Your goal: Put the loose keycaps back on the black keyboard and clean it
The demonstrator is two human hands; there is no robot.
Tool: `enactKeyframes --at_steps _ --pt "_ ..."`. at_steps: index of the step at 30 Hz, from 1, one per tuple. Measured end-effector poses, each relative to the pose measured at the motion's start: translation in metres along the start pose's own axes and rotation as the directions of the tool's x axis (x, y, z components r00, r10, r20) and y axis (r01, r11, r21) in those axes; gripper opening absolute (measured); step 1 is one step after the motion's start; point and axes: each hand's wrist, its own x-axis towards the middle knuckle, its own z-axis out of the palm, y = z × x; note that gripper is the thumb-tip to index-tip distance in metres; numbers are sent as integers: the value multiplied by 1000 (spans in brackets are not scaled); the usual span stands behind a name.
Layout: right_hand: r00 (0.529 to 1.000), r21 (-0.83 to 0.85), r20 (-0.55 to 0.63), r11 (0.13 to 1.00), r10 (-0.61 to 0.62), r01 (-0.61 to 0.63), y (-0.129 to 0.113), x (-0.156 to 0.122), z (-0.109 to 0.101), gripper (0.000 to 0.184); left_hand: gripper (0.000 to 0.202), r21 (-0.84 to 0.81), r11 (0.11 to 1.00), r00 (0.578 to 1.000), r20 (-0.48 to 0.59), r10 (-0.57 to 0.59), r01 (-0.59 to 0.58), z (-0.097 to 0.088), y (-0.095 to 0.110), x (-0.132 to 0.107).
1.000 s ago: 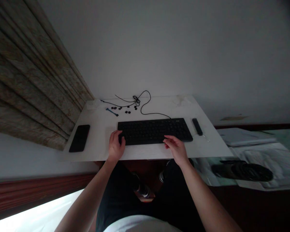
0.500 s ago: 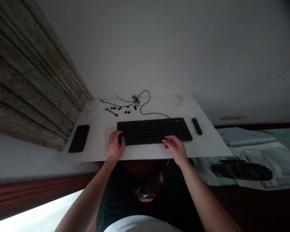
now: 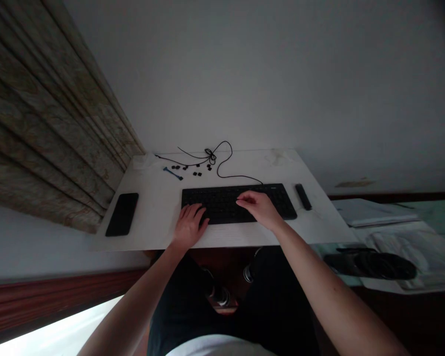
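A small white table [image 3: 155, 210] stood against a plain grey wall [image 3: 244, 69], dimly lit, with a patterned curtain [image 3: 59, 113] hanging in folds down its left side. The black keyboard [image 3: 222, 205] lay near the table's front edge, its cable [image 3: 210, 156] looping behind it into a tied bundle. The left hand [image 3: 188, 226] rested open on the keyboard's left end, fingers spread; the right hand [image 3: 257, 203] hovered over the keys, thumb and fingers bent toward one another, though whether they had closed on anything could not be told. Small dark pieces [image 3: 195, 173] lay scattered near the cable, beside a slim blue tool [image 3: 172, 173]. A dark phone [image 3: 122, 214] lay near the left edge, a narrow black object [image 3: 303, 197] just right of the keyboard. Beyond, to the right, lay pale papers [image 3: 378, 211] and a shiny black bundle [image 3: 371, 264].
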Motion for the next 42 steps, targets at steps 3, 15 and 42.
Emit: enactKeyframes --at_steps 3,15,42 --pt "998 -14 30 998 58 -57 -12 30 7 24 33 -7 1000 1000 2 -5 5 1 -1 0" --pt "921 -404 371 914 119 44 -18 96 52 10 40 -3 998 998 16 -63 63 5 -3 0" --pt "876 -470 432 883 215 16 -27 106 61 6 39 -19 997 996 37 -76 76 6 -6 3"
